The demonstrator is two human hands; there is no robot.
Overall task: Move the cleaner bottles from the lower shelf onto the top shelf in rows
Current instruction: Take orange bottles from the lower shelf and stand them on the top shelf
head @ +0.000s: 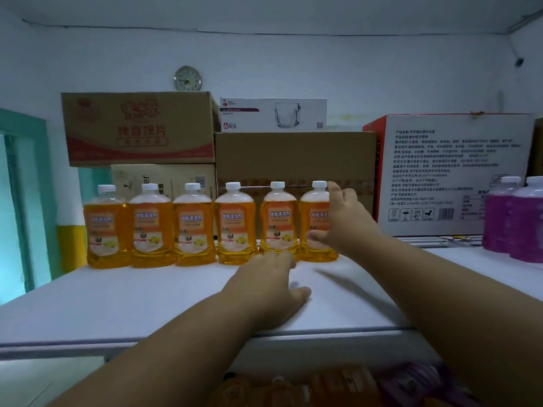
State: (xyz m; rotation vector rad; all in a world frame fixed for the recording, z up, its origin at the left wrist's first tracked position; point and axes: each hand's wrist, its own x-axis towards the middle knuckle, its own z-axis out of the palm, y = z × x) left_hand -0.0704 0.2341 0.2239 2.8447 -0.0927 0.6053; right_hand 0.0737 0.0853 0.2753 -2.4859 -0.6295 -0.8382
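Note:
Several orange cleaner bottles [192,227] with white caps stand upright in one row along the back of the white top shelf [147,295]. My right hand [342,221] is at the rightmost orange bottle [316,207]. Its fingers reach straight up along the bottle's right side and its thumb lies across the front of the label. My left hand [273,286] rests palm down on the shelf and holds nothing, with its fingertips near the base of the neighbouring bottle [277,221]. More orange and purple bottles [338,389] show blurred on the lower shelf at the bottom edge.
Cardboard boxes [293,157] are stacked behind the row, with a white glass-mug box [273,114] on top. A large white printed box [449,171] stands at the back right. Two purple bottles [520,218] stand at the far right of the top shelf.

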